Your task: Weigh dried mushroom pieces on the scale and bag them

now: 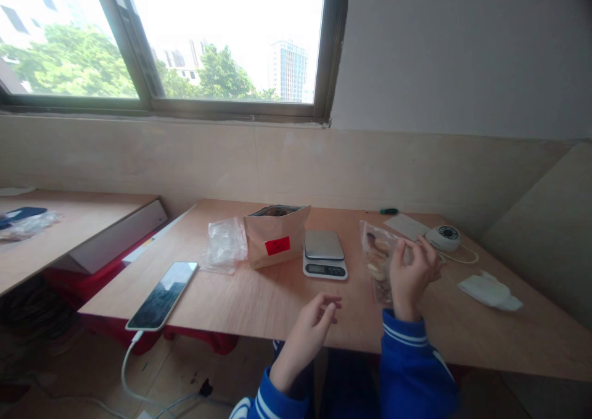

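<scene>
My right hand is closed in a pinch at the upper right edge of a clear zip bag, and the palm hides part of the bag. Inside it are brown and pale tan dried pieces, darker small bits at the bottom. My left hand hovers by the table's front edge, fingers loosely curved and apart, holding nothing. Beyond it stands a small kitchen scale with a bare metal plate. Left of the scale, a brown paper pouch with a red label stands upright, its top open.
Clear empty plastic bags lie left of the pouch. A phone with a plugged-in cable rests near the left edge. On the right are a white dome camera and a crumpled white tissue. A green-handled tool lies at the back.
</scene>
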Motion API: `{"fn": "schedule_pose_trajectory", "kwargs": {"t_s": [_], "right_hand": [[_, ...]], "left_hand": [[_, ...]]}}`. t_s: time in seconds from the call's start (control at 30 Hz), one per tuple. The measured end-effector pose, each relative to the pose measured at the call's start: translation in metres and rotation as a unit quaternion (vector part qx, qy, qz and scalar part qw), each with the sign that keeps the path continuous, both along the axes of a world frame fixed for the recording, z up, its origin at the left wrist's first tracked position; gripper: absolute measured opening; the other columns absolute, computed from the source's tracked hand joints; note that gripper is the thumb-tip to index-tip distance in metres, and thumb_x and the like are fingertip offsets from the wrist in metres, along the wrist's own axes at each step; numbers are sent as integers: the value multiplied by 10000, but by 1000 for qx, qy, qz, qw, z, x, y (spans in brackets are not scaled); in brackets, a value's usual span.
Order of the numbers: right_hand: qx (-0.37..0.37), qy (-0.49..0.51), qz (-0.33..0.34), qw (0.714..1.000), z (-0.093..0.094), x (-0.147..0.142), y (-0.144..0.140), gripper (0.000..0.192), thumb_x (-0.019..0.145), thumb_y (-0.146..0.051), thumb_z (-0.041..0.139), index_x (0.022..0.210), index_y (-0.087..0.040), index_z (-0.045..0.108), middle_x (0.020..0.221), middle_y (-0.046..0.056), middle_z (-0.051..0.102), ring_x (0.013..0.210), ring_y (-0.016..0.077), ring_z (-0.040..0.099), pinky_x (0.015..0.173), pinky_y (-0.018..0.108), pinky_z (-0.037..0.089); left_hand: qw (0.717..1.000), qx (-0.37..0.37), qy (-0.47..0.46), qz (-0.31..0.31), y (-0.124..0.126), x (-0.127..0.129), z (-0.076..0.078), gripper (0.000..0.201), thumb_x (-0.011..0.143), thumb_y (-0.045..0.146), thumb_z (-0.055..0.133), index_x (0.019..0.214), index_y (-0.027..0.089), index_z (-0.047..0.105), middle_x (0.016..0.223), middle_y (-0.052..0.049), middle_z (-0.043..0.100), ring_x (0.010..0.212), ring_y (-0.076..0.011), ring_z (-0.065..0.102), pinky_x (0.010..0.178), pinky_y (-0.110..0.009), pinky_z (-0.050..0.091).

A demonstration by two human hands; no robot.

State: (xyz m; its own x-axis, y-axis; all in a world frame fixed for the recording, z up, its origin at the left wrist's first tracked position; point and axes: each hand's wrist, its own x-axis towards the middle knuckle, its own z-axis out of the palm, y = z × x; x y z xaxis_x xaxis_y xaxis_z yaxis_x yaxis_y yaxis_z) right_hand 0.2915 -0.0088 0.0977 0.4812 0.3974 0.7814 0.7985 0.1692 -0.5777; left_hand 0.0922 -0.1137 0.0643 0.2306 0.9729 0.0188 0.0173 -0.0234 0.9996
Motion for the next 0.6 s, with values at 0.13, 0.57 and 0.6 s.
{"fn": "schedule_pose_trajectory", "kwargs": {"t_s": [0.13, 0.57, 0.6], "right_hand": [[-5, 40, 146, 988, 10, -36, -41, 292, 897, -407, 444, 888, -165, 608, 910, 121, 672, 870, 234, 620, 804, 368, 448], [-68, 251, 228, 938, -27, -90, -78, 372, 854, -458, 498, 1078, -162, 526, 977, 111, 597, 833, 211, 572, 754, 361, 458], [-66, 235, 207, 947, -30, -91, -77, 434, 830, -460, 533, 1140, -158, 496, 1081, 141, 565, 896, 226, 556, 783, 380, 453]], "left_hand": [[997, -12, -42, 59, 3, 6, -4, 557, 870, 496, 427, 1335, 200, 346, 1247, -136, 525, 948, -181, 598, 896, -352, 440], [990, 3, -67, 123, 12, -17, -15, 364, 740, 516, 614, 719, 173, 494, 597, 39, 485, 532, -86, 456, 502, -196, 364], [987, 4, -71, 146, 13, -18, -15, 370, 724, 511, 633, 710, 178, 474, 596, 44, 479, 528, -82, 453, 497, -190, 359]]}}
